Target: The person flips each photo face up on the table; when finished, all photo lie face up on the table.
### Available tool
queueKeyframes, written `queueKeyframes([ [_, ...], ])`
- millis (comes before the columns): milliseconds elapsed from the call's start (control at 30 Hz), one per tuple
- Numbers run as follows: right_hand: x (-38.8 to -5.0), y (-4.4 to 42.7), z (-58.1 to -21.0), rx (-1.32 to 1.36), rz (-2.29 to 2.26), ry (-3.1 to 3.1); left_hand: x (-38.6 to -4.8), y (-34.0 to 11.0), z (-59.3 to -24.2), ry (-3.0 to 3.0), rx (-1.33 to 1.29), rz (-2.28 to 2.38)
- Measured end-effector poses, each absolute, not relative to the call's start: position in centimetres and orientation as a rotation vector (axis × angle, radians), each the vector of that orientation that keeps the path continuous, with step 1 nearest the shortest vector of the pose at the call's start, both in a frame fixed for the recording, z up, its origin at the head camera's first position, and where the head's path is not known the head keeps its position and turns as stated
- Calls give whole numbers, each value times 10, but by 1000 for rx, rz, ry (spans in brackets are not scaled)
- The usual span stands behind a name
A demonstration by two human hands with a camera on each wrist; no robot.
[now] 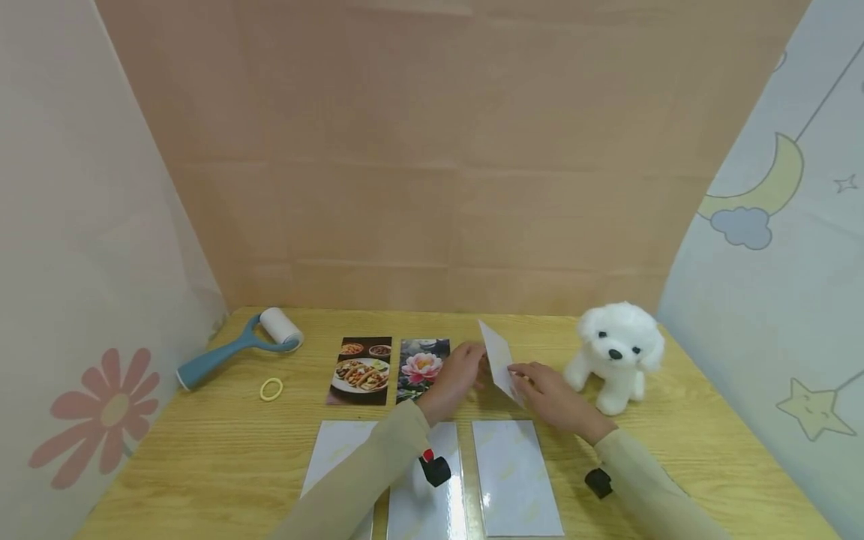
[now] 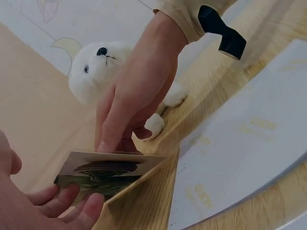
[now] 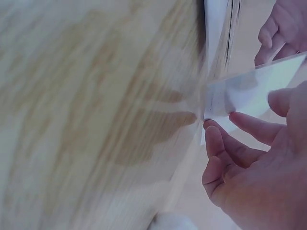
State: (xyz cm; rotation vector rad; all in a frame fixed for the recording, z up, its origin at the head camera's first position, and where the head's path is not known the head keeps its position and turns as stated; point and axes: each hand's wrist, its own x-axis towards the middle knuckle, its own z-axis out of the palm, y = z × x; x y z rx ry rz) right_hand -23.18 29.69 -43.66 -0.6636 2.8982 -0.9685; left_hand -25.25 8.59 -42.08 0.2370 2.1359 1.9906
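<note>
Picture card (image 1: 499,355): tilted on edge between the two hands, behind the rightmost of three white sheets (image 1: 516,480) on the bench (image 1: 209,450). Left hand (image 1: 454,381): grip apart, fingers extended at the printed face, thumb clear. Right hand (image 1: 556,397): fingertips touch the white back; cannot tell whether its grip is clamped. Flower picture (image 1: 422,367) and food picture (image 1: 360,375) lie left; toy dog (image 1: 621,341) stands right; yellow ring (image 1: 262,391) and lint roller (image 1: 214,363) lie far left.
</note>
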Motion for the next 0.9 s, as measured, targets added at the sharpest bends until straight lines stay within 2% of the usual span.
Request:
queueKeyframes([
  [200, -233, 296, -437, -612, -1072, 2857, -257, 93, -422, 1948, 277, 2053],
  [533, -230, 290, -423, -381, -1247, 2737, -253, 95, -426, 1936, 318, 1893],
  [900, -228, 291, -415, -390, -1380, 2809, -253, 88, -427, 2116, 356, 1701],
])
